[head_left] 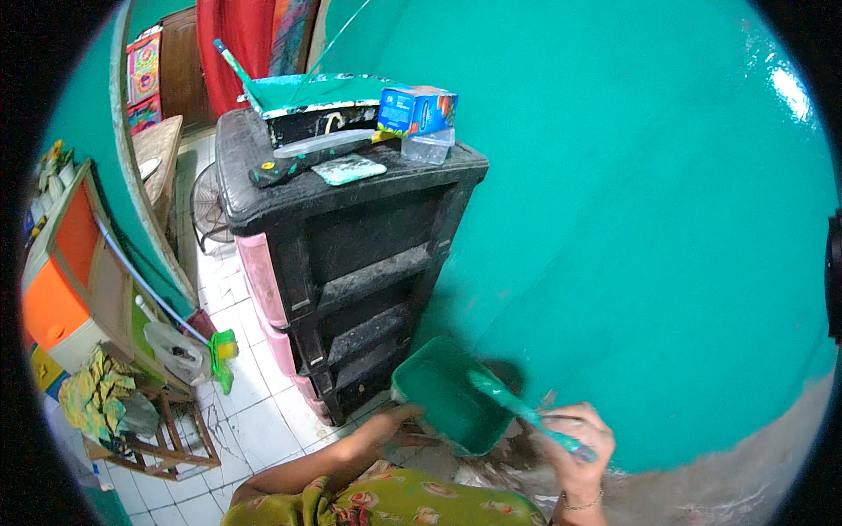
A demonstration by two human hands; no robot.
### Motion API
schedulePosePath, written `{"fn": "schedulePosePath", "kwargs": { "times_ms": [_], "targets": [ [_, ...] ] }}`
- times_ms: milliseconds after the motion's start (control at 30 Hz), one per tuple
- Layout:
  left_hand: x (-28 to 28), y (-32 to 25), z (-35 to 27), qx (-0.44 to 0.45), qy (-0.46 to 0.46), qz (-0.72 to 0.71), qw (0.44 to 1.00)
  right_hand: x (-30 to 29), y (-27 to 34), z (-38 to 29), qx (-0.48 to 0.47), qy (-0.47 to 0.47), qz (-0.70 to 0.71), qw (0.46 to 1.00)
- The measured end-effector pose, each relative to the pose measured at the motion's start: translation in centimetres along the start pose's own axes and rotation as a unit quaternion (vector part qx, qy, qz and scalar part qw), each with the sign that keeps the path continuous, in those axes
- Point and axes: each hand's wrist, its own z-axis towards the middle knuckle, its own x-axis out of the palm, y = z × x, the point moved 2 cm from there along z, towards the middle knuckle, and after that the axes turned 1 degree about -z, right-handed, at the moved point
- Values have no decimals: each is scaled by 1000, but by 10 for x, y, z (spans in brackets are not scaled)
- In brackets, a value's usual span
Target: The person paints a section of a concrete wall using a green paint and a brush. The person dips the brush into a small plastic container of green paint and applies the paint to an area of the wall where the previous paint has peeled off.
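Observation:
My left hand (pixel 398 421) holds the left edge of a green rectangular plastic container (pixel 454 407), tilted so that its inside shows. In my right hand (pixel 579 437) is the paint-smeared handle of a paintbrush (pixel 510 401), whose far end lies over the inside of the container. Past both hands stands a wall (pixel 625 230) covered in glossy teal-green, with a bare grey area (pixel 737 473) along its lower part.
A black drawer unit (pixel 375 217) with pink fronts stands by the wall. A paint-smeared tub (pixel 322 108), a blue box (pixel 418 112) and a clear plastic container (pixel 427 148) are on top. At left are an orange cabinet (pixel 56 306), a wooden frame (pixel 164 460) and a floor fan (pixel 210 204).

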Motion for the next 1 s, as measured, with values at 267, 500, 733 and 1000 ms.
{"fn": "schedulePosePath", "kwargs": {
  "times_ms": [267,500,733,1000],
  "targets": [
    [36,1,-18,42,14,-31,999,10,-15,-28,-22,178,-17,984],
    [30,12,-40,101,-33,-70,992,-8,-25,-52,122,184,53,974],
    [-5,7,-88,164,-54,-31,985,-14,-59,-71,236,142,169,946],
    [-47,-17,-178,323,-195,-50,925,-2,-127,-88,200,267,-57,941]
  ]
}}
